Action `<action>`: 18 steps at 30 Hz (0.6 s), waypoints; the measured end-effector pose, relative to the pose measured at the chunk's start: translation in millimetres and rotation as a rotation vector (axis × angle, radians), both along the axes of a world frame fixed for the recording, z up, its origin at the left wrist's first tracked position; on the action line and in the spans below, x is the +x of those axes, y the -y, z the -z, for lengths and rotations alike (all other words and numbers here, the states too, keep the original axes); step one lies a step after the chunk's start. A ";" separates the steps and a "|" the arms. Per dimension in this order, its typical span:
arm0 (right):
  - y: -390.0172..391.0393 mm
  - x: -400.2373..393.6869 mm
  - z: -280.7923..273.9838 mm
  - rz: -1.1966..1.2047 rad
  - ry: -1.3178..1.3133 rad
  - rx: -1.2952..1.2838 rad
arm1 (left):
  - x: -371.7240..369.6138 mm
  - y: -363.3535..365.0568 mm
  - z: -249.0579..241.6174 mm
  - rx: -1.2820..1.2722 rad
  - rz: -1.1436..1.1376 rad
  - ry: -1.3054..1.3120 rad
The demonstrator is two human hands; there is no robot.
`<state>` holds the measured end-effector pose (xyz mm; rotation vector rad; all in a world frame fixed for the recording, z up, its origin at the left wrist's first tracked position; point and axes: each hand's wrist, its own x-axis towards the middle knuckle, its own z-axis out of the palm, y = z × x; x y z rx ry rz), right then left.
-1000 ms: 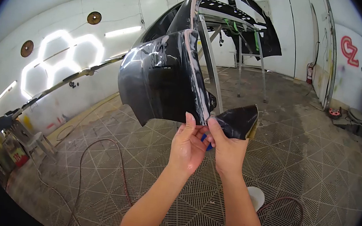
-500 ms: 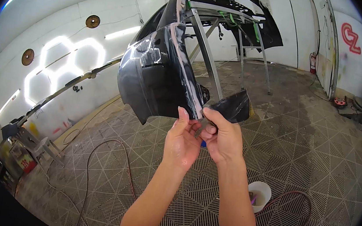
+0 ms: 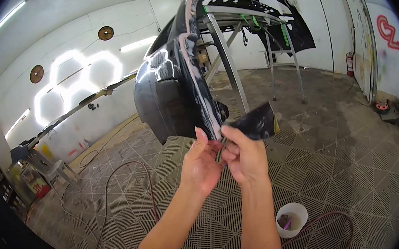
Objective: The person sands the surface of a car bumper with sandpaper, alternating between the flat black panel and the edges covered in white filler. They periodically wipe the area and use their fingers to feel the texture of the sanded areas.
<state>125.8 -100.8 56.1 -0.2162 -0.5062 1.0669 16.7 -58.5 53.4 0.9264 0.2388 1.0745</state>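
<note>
A dark car bumper (image 3: 167, 99) hangs in front of me, its edge streaked with pale, sanded-looking patches. My left hand (image 3: 200, 166) is closed on the bumper's lower end, thumb on the outer face and fingers curled underneath. Close beside it, my right hand (image 3: 248, 156) pinches a black sheet of sandpaper (image 3: 259, 122) with a yellowish back. The thumb of that hand presses at the pale edge, while the sheet's free part sticks out to the right. The curled fingertips of both hands are partly hidden.
A metal stand (image 3: 228, 64) with green tape carries the bumper. On the grated floor, a white bucket (image 3: 301, 214) holding cloudy liquid and a purple item stands at lower right. A reddish hose (image 3: 149, 177) loops across the floor. A stool (image 3: 62, 169) stands at left.
The view has shifted slightly, so the room sits a little further right and the bumper's lower end lower. Both hands keep their places on the bumper; the sandpaper stays in my right hand.
</note>
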 end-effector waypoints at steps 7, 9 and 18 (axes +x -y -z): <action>-7.3 7.9 -3.7 -0.046 0.011 0.007 | -0.1 -3.2 1.6 -0.016 -0.004 -0.033; -9.5 9.5 -2.2 -0.059 -0.025 -0.020 | 0.9 -3.1 2.3 0.012 0.001 -0.017; -8.6 6.0 -2.2 -0.078 -0.037 0.042 | 0.7 2.1 -4.3 -0.014 -0.015 -0.021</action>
